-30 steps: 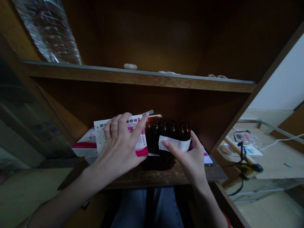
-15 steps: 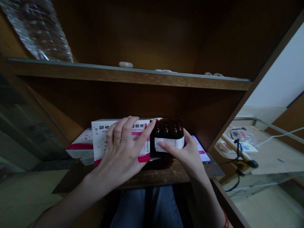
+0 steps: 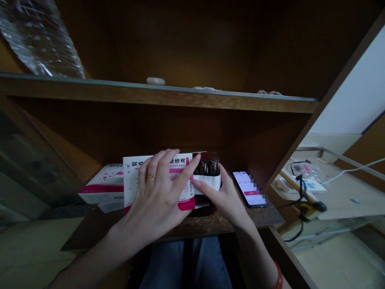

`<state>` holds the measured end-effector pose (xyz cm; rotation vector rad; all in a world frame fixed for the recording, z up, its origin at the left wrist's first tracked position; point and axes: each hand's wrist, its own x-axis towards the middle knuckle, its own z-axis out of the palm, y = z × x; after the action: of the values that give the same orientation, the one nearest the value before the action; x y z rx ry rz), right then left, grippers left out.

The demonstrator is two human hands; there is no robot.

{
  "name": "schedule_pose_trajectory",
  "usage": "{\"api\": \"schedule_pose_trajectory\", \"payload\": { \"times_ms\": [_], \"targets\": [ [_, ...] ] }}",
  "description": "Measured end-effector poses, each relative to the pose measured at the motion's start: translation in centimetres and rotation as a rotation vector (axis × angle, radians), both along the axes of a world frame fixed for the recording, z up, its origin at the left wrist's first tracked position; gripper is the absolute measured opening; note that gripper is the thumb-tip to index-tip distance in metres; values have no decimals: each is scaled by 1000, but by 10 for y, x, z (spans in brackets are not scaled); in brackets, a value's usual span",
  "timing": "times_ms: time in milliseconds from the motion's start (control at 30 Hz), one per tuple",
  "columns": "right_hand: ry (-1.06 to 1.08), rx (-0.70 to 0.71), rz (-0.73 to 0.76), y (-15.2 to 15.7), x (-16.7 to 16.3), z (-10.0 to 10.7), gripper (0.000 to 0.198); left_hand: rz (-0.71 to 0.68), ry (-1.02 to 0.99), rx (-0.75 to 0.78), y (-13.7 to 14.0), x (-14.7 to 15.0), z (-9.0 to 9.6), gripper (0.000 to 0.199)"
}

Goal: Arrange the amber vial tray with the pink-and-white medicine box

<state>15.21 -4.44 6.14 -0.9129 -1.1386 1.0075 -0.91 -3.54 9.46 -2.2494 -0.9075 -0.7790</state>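
A white and pink medicine box [image 3: 130,170] lies on its side above the wooden ledge, its right end uncovered. My left hand [image 3: 161,184] is wrapped over the box's front and top, a gold ring on one finger. Out of that right end stick dark brown ampoules [image 3: 209,162] in a tray, with a folded white paper [image 3: 210,181] around them. My right hand [image 3: 225,196] grips the ampoule tray, thumb on the paper in front and fingers hidden behind. How far the tray reaches inside the box is hidden.
Another white and pink box [image 3: 104,182] lies to the left. A lit phone [image 3: 249,189] rests on the ledge [image 3: 222,218] at the right. Above runs a shelf [image 3: 168,94] with small pale objects and a clear plastic package [image 3: 42,40]. A side table [image 3: 345,196] holds a cable and small packets.
My right hand has moved left, and the ampoule tray has slid further into the box. More of the phone shows now. The view has shifted slightly.
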Motion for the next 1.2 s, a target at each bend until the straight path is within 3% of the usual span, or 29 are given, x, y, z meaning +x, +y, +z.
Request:
{"api": "schedule_pose_trajectory", "payload": {
  "times_ms": [233,367,467,567,733,900,1067,1200],
  "targets": [
    [-137,33,-50,-1,2,-9,76,-11,-27,-12,1,8,0,72],
    [-3,57,-208,-4,4,-10,65,5,-40,-34,0,7,0,72],
    [106,107,-335,-7,3,-10,44,0,-64,-34,0,7,1,71],
    [138,115,-333,-9,0,-9,26,0,-75,-25,0,8,2,69],
    [115,111,-324,-11,-8,-11,26,3,-67,-17,-2,13,0,66],
    [-81,192,-251,-16,-10,-15,20,0,-94,-30,-2,17,-3,66],
    [-420,262,-184,-24,-5,-12,34,23,-147,-61,1,15,-2,75],
    [-519,297,-173,-31,5,-12,36,19,-173,-88,2,13,-1,84]
  ]
}}
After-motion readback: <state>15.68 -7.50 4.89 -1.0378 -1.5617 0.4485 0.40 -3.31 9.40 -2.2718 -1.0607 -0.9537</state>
